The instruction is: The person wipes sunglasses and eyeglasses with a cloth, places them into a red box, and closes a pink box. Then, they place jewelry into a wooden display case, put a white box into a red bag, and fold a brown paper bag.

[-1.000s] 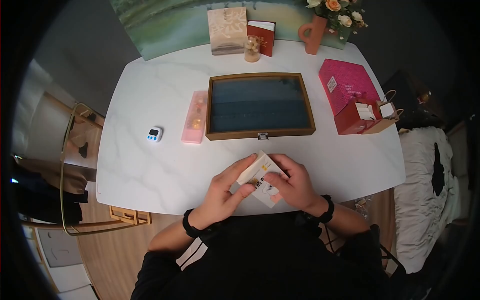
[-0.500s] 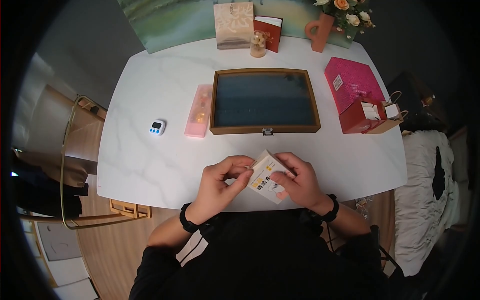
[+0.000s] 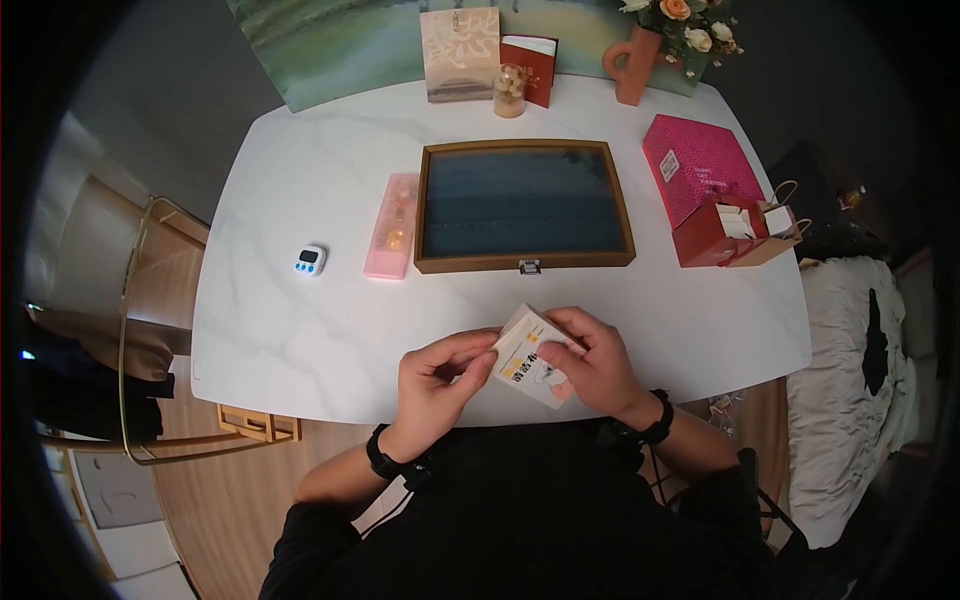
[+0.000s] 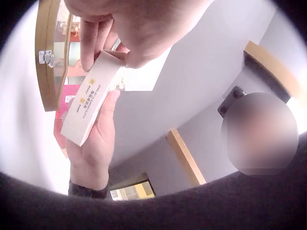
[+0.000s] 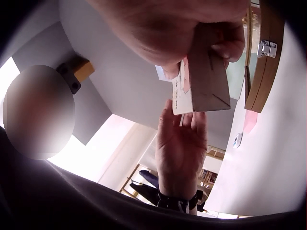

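Note:
A small white carton (image 3: 518, 350) with yellow and black printing is held over the near edge of the table. My right hand (image 3: 602, 375) grips its right side, thumb across the printed face. My left hand (image 3: 430, 390) is at the carton's upper-left end, thumb and fingertips pinching the edge there. In the left wrist view the narrow side of the carton (image 4: 91, 100) shows small print that reads as a jewelry cleaning cloth. The left fingers overlap its end, where a flap edge shows. The right wrist view shows the carton's opposite end (image 5: 211, 93) closed.
Beyond my hands lies a wooden glass-topped case (image 3: 425, 215) with a metal clasp. Left of it are a pink translucent box (image 3: 385, 255) and a white timer (image 3: 310, 261). A magenta box (image 3: 700, 170) and a red gift bag (image 3: 700, 240) stand at the right.
My left fingers have drawn back from the carton's face to its end, uncovering more print. My right hand keeps its hold. The head view has shifted slightly.

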A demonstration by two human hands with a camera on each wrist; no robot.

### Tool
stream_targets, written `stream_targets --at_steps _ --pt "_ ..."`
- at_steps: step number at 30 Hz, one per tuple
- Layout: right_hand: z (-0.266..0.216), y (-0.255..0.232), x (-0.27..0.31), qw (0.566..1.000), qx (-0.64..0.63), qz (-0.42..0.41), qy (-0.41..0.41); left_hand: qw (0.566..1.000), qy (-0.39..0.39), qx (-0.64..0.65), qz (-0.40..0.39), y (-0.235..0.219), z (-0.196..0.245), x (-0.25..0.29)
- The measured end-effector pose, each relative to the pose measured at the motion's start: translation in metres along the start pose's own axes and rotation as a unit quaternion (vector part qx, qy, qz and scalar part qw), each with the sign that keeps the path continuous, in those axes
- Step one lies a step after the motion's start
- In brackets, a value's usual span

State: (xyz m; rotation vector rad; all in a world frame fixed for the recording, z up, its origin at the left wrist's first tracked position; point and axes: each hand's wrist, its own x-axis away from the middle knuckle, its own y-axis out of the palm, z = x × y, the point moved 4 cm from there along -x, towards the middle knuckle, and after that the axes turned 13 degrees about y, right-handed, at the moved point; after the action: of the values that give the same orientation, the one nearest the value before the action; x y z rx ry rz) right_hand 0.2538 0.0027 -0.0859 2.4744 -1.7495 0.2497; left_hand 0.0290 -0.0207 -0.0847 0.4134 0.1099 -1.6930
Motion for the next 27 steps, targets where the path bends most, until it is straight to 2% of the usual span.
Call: stream_targets --at_steps 4,7,9,12,21,27 --pt "0.001 0.002 -0.001 1.000 0.012 0.010 -0.006 0.999 -0.002 0.014 0.031 0.002 0.004 0.003" --pt "0.004 0.005 -0.001 0.999 -0.010 0.035 -0.007 0.998 0.009 -0.038 0.039 0.005 0.008 0.001" --pt "0.002 0.006 0.001 0.998 0.021 0.055 0.009 0.996 0.037 -0.074 0.040 0.006 0.006 0.000" --pt "0.002 0.008 0.002 0.996 0.043 0.077 0.006 0.996 0.015 -0.074 0.043 0.004 0.003 0.000" --pt "0.004 0.002 -0.002 0.999 0.004 0.053 -0.003 1.000 0.009 0.009 0.017 0.000 0.003 -0.008" --pt "0.008 0.003 -0.003 0.999 0.005 0.053 -0.004 0.999 0.026 -0.038 0.017 0.000 0.003 -0.008"
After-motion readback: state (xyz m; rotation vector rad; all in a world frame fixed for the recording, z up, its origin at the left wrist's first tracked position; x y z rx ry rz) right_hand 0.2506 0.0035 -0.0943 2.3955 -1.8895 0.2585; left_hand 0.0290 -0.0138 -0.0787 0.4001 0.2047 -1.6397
